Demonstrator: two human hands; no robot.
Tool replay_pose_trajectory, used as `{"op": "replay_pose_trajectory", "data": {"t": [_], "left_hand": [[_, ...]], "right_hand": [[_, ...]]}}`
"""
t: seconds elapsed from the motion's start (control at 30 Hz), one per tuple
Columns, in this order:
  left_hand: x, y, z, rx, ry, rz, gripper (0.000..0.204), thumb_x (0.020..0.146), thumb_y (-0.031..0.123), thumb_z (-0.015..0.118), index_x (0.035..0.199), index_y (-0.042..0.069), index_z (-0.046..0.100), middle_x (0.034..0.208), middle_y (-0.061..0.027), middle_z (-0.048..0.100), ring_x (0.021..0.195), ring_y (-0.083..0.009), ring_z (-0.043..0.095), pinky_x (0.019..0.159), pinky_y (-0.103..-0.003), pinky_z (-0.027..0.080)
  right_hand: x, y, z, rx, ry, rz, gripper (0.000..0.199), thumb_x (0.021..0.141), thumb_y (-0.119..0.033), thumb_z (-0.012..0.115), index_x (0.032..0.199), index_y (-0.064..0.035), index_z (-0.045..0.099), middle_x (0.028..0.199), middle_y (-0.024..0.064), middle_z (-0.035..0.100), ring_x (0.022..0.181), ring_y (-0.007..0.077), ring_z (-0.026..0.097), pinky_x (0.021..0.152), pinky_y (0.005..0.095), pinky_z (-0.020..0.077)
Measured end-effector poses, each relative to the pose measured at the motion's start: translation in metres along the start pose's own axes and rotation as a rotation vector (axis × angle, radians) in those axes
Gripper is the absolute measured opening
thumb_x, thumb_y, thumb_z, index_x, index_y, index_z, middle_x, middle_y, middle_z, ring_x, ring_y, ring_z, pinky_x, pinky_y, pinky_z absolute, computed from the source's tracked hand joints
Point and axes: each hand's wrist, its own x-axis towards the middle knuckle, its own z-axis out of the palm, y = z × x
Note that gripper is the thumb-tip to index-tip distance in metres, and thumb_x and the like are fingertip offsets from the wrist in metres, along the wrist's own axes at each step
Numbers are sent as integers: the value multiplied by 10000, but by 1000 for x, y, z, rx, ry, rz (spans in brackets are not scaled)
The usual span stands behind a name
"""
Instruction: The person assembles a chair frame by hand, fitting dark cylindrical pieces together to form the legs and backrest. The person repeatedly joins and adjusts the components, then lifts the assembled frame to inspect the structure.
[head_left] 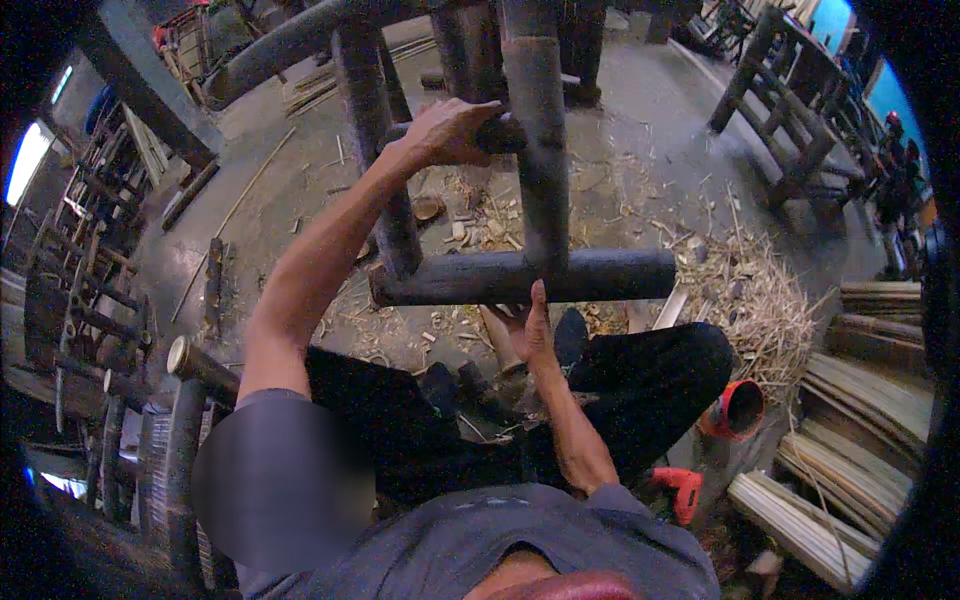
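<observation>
A dark bamboo furniture frame [545, 200] stands before me, with two uprights joined to a thick horizontal bamboo pole [450, 278] at its near end. Between the uprights runs a short crosspiece [500, 134]. My left hand [452, 130] is closed over this crosspiece, its fingers partly hidden behind it. Lower down, my right hand [528, 328] holds the horizontal pole from the near side, thumb up against it and fingers underneath. My knees are bent on either side, just nearer than the pole.
Wood shavings [750, 300] lie heaped at the right. A red power drill [680, 492] and an orange-rimmed tube [742, 408] are by my right leg. Split bamboo strips [860, 400] are stacked at the far right. More bamboo frames stand at left [185, 450] and back right [790, 120].
</observation>
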Motion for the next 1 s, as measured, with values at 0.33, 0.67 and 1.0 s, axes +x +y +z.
{"op": "replay_pose_trajectory", "data": {"t": [0.33, 0.67, 1.0], "left_hand": [[-8, -24, 151, -115, -509, -194, 856, 557, 482, 779, 1323, 266, 462, 1082, -120, 648, 981, -348, 620, 776, -490, 505], [-57, -55, 245, -249, -725, -330, 849, 544, 452, 804, 1312, 279, 486, 1091, -137, 645, 1008, -358, 613, 835, -567, 448], [-35, -80, 316, -285, -813, -313, 800, 564, 455, 809, 1268, 240, 497, 1107, -106, 636, 1029, -346, 600, 803, -552, 474]], "right_hand": [[-27, 62, -104, -277, 150, 183, 701, 809, -552, 630, 1322, -126, 416, 1270, 65, 501, 1168, 265, 478, 967, 483, 449], [-30, 54, -25, -10, 236, 393, 827, 765, -577, 665, 1375, -121, 340, 1364, 87, 427, 1275, 277, 384, 1046, 540, 323], [22, 44, -8, -57, 330, 345, 784, 811, -592, 600, 1354, -79, 363, 1297, 78, 490, 1181, 273, 486, 978, 452, 423]]}}
